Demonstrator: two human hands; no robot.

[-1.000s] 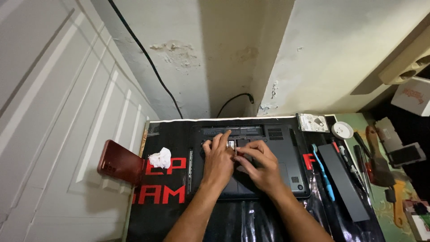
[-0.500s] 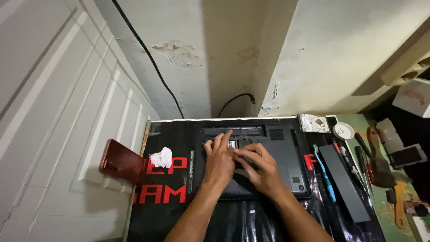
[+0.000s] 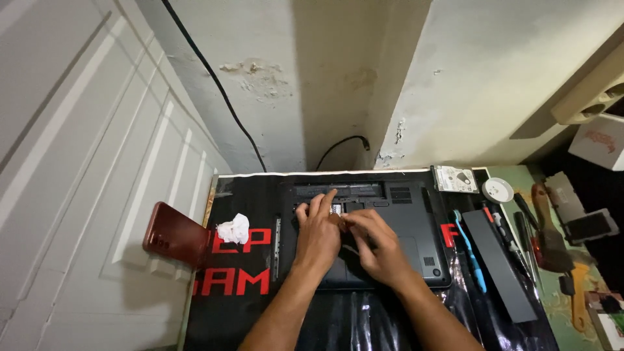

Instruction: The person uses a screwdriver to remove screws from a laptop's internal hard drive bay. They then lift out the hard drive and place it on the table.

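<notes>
Barely anything has shifted since the earlier frames: both hands stay planted on the upturned dark laptop [image 3: 396, 227]. From the head camera, its long axis runs left to right across the black mat [image 3: 240, 286], straight ahead of the person. Left hand [image 3: 316, 235] lies flat, fingers spread toward the far edge; right hand [image 3: 377, 250] curls beside it, fingertips pinching something small, though what cannot be told.

Home repair bench: opened laptop [image 3: 390, 227], screwdrivers [image 3: 513, 244].
</notes>
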